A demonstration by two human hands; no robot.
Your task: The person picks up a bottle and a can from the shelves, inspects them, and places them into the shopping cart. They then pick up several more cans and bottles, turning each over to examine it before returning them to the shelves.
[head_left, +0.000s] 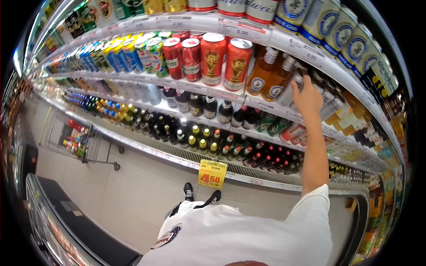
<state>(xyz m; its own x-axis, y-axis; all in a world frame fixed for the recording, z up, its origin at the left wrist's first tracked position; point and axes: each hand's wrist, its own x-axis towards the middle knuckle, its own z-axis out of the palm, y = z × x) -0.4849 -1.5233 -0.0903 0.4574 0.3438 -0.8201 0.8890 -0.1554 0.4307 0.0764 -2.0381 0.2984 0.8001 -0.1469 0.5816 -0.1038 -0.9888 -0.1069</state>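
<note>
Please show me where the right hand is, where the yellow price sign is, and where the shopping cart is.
right hand (307, 94): head view, back of the hand.
yellow price sign (212, 174): head view, middle of the card.
shopping cart (81, 142): head view, wire basket side.

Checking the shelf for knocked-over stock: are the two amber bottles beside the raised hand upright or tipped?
Tipped: both amber bottles lean right, toward the right hand, unlike the straight red cans.

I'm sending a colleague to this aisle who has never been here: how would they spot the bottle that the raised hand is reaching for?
Find the long chilled drinks shelving and the row with two tall red cans showing a gold trophy. Just right of them stand amber bottles with white caps and round blue labels. The right hand touches the next bottle along, whose label is dark rather than blue.
</note>
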